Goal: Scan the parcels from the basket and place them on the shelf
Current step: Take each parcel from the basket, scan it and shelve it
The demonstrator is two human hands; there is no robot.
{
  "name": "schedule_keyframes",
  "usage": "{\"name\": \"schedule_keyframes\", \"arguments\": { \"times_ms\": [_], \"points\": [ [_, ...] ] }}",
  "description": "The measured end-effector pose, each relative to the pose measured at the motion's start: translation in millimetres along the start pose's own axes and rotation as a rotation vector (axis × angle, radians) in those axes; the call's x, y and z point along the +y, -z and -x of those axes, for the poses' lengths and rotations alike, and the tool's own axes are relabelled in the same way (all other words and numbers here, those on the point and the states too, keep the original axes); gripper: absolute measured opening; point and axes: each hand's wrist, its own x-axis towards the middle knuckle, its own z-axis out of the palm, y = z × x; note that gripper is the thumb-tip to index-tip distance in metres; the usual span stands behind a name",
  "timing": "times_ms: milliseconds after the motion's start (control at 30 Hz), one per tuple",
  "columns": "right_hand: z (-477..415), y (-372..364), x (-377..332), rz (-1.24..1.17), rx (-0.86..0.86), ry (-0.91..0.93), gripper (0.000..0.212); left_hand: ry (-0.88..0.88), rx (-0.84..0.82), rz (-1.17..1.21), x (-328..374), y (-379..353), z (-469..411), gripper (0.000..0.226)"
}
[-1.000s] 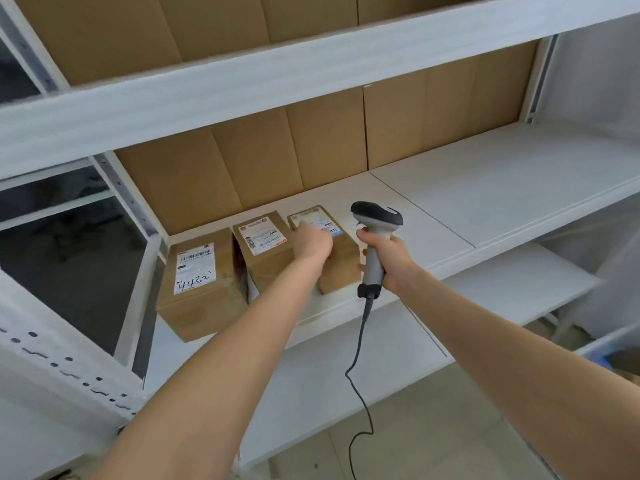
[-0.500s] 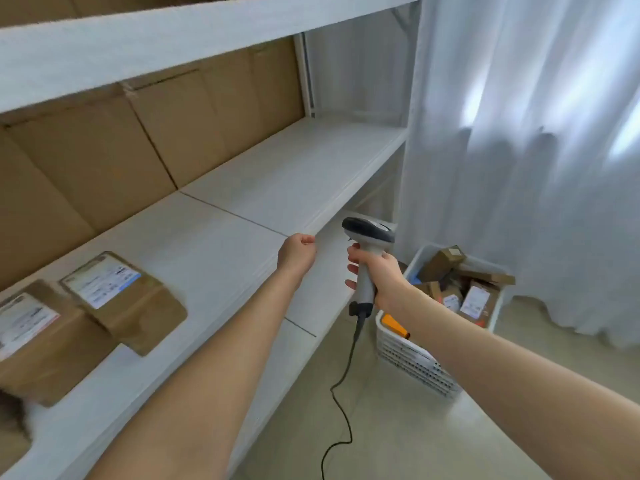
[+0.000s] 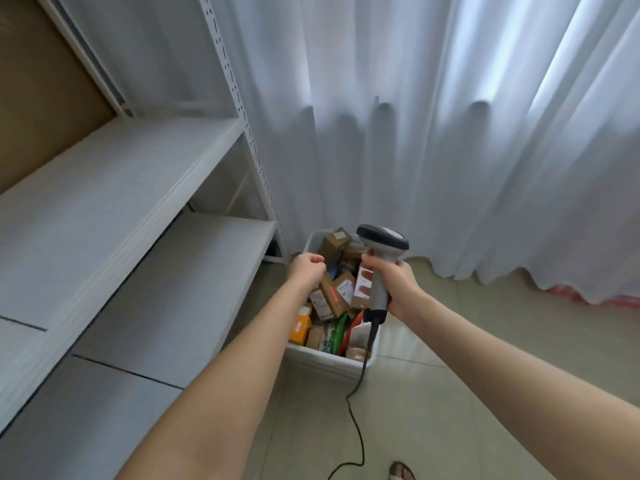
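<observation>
Over the basket (image 3: pixel 329 362) on the floor, right of the shelf (image 3: pixel 104 202), our right hand (image 3: pixel 398 282) grips the scanner (image 3: pixel 382 237); our left hand (image 3: pixel 306 270) is clenched, holding nothing. Parcels (image 3: pixel 337 292) fill the basket.

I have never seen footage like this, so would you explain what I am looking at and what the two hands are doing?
There is no machine: a person wears a camera on the head, which looks forward and down at their arms. The right hand grips a corded barcode scanner. The left hand is curled, holding nothing, above a white basket on the floor, full of parcels. At the left stands a white shelf; a curtain hangs behind.
</observation>
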Motion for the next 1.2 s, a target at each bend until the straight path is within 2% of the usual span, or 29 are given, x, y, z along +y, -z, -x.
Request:
{"name": "schedule_keyframes", "arguments": {
  "times_ms": [67, 233, 533, 800, 1033, 1133, 1200],
  "points": [
    [-27, 20, -15, -0.016, 0.018, 0.001, 0.03, 0.025, -0.022, 0.013, 11, -24, -19, 0.029],
    [-87, 44, -34, -0.04, 0.058, -0.017, 0.043, 0.065, -0.051, -0.015, 32, -63, -67, 0.029],
    [-207, 48, -35, -0.062, 0.081, -0.051, 0.034, 0.104, -0.091, -0.014, 42, -118, -179, 0.032],
    [-331, 78, 1, -0.091, 0.101, -0.101, 0.034, 0.235, -0.163, 0.011, 9, -203, -281, 0.034],
    [-453, 111, 56, -0.08, 0.045, -0.149, 0.035, 0.332, -0.133, 0.133, -39, -295, -388, 0.037],
    [-495, 122, 76, -0.057, 0.021, -0.157, 0.026, 0.373, -0.122, 0.215, -63, -328, -426, 0.038],
    [-518, 129, 87, -0.063, 0.01, -0.166, 0.024, 0.394, -0.116, 0.272, -78, -349, -447, 0.047]
  ]
}}
